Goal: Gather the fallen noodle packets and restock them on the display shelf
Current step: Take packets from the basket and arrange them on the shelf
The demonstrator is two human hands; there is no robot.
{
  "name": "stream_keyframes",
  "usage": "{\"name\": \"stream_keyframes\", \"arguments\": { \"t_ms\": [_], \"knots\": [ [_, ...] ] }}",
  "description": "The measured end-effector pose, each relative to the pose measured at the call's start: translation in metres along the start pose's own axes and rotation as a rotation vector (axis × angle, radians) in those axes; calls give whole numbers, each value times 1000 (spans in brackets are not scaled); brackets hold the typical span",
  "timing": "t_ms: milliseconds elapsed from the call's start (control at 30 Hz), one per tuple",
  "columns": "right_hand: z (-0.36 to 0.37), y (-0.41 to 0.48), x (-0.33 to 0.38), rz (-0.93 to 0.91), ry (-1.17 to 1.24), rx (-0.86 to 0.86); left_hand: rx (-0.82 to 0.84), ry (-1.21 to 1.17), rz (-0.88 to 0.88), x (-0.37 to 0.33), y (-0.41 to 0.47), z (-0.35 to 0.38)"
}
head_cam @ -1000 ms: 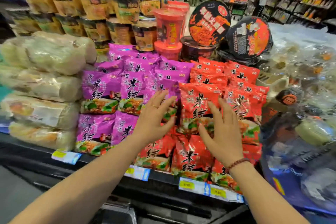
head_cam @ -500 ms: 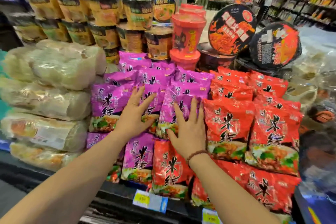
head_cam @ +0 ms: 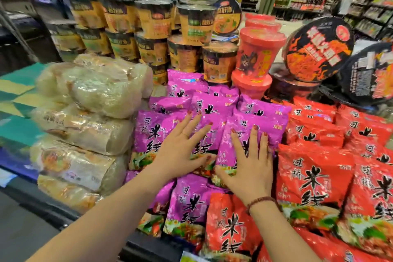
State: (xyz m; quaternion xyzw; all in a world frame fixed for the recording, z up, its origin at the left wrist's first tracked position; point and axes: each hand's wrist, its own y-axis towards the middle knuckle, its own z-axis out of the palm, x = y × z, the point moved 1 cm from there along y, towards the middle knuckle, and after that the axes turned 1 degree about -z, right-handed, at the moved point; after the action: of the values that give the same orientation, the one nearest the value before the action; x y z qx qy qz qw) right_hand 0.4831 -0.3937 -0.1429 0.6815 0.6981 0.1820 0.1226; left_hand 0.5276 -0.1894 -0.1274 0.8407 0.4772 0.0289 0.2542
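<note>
Noodle packets in purple lie stacked on the display shelf, just right of clear-wrapped bundles. We press our left grip and right grip flat on them, fingers straight, clasping nothing; red packets lie just right.

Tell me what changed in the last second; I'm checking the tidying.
Both hands shifted left from the red packets and came down: the left hand and right hand now press flat on the purple packets. Nothing gripped. Cups and clear bundles stayed put.
</note>
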Motion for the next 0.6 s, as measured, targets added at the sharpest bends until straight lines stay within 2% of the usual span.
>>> {"name": "stream_keyframes", "arguments": {
  "t_ms": [100,200,267,367,467,600],
  "knots": [
    [-9,-11,17,4,-3,-114,-134,-49,-100,21,-29,-19],
    [-17,-27,49,-13,45,-169,-103,-52,-215,44,-53,-29],
    [-17,-30,76,-97,101,-100,9,-110,-267,51,-58,-33],
    [-17,-12,114,-280,121,93,120,-207,-268,55,-53,-37],
    [-17,19,133,-357,-5,229,156,-286,-260,60,-42,-36],
    [-11,51,137,-413,-152,292,147,-302,-261,70,-34,-29]
  ]
}}
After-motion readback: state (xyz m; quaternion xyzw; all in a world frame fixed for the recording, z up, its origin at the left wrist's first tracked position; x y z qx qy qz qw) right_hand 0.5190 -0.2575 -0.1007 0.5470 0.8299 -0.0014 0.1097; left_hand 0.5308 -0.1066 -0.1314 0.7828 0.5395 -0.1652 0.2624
